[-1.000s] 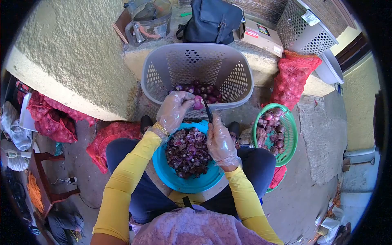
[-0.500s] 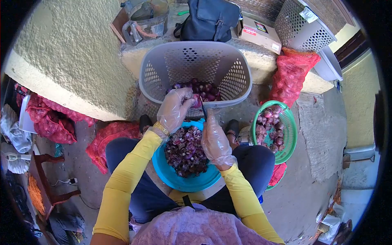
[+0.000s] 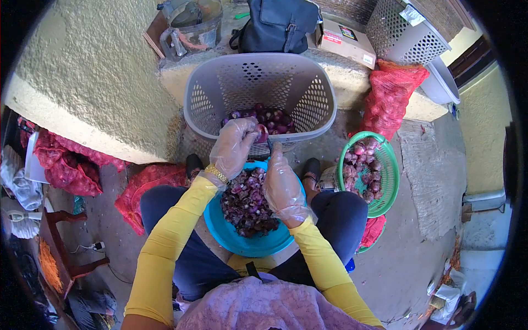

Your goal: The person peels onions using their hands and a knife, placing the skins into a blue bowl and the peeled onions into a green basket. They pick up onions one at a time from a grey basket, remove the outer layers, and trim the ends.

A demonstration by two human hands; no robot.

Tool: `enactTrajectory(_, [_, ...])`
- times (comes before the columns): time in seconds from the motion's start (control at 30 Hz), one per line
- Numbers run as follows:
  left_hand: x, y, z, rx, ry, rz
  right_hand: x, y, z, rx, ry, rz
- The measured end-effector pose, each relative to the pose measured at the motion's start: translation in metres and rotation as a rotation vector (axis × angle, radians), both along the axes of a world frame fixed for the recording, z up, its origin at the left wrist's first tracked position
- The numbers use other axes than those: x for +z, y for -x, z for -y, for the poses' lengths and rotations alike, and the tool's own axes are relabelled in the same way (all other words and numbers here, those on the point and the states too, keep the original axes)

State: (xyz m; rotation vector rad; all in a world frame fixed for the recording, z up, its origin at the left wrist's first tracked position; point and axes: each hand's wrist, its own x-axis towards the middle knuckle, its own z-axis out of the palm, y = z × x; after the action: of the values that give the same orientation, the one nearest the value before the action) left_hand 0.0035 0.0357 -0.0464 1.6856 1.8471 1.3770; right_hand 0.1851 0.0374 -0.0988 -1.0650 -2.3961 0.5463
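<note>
My left hand (image 3: 235, 147), in a clear plastic glove, is closed around a red onion (image 3: 263, 133) at the near rim of the grey basket (image 3: 203, 104). My gloved right hand (image 3: 285, 190) grips a small knife (image 3: 270, 146), its dark blade pointing up beside the onion; the handle is hidden in my fingers. Between my legs stands a blue basin (image 3: 217, 232), under both hands, with a heap of purple onion skins (image 3: 247, 206) in it. Several shiny purple onions (image 3: 272, 118) lie at the bottom of the grey basket.
To my right a green basket (image 3: 391, 179) holds several unpeeled onions. Red mesh sacks stand beyond it (image 3: 388, 99) and lie at left (image 3: 148, 192). A black bag (image 3: 278, 27) and a cardboard box (image 3: 346, 41) rest on the ledge behind the grey basket.
My right hand and the knife have shifted slightly left and down, with the blade lower beside the onion. More of the onion's round side shows in my left hand.
</note>
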Motion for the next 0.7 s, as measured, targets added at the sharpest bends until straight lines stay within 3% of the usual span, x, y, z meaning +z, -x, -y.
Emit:
enactTrajectory(0.3, [0.002, -0.003, 0.001, 0.008, -0.059, -0.089, 0.035, 0.006, 0.004, -0.021, -0.025, 0.175])
enactTrajectory(0.63, [-0.002, -0.002, 0.000, -0.024, -0.101, -0.117, 0.059, 0.025, 0.013, -0.172, 0.167, 0.169])
enactTrajectory(0.7, [-0.002, 0.000, -0.001, -0.029, -0.095, -0.127, 0.062, 0.026, 0.016, -0.221, 0.214, 0.044])
